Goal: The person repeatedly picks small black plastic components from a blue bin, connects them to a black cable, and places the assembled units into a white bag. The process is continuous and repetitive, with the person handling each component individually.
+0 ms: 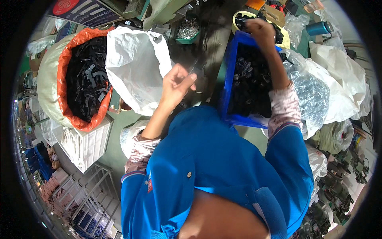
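Note:
My left hand [177, 85] is raised in front of my lap, thumb and forefinger pinched together. A thin, dark, pin-like piece [193, 67] sticks up from its fingertips. My right hand [261, 34] is over the near edge of a round yellow basin [235, 23] holding black parts [279, 35]. Its fingers are curled and slightly blurred, and what they hold, if anything, cannot be made out. Below that forearm stands a blue bin [227, 85] with black parts and several coil springs [243, 67] inside.
At left, a large sack with an orange rim [63, 73] holds black plastic pieces [93, 77]. Beside it hangs an open white bag [133, 67]. A green tray [189, 40] of small metal parts sits at the back. Clear plastic bags [308, 89] and a teal cylinder [318, 28] lie right.

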{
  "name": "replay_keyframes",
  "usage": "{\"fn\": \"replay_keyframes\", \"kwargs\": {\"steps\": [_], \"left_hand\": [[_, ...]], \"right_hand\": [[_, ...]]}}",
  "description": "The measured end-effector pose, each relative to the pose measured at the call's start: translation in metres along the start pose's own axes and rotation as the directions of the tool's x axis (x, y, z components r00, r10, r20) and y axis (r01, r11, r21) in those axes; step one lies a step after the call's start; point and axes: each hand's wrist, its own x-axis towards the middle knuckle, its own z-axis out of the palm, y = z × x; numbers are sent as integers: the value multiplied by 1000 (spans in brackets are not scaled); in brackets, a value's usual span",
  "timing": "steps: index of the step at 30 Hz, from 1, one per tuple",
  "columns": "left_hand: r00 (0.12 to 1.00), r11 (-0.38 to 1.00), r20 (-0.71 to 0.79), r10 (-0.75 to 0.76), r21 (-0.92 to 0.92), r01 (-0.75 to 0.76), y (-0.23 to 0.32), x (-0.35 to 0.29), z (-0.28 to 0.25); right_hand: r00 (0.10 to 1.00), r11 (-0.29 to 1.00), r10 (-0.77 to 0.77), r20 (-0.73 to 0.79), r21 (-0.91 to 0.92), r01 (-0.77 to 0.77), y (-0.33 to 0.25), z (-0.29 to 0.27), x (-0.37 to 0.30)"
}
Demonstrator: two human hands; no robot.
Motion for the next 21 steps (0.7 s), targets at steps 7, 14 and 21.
{"fn": "replay_keyframes", "kwargs": {"steps": [7,14,21], "left_hand": [[996,1000,-91,-20,-21,18,-4,-20,-10],[996,1000,-88,-1,-4,0,-11,-21,-22],[992,978,-63,109,-170,-118,-7,-14,-16]], "right_hand": [[919,712,388,67,-656,-252,92,-42,58],[945,678,26,327,-700,223,114,-50,50],[919,737,-4,395,-620,269,96,-52,47]]}}
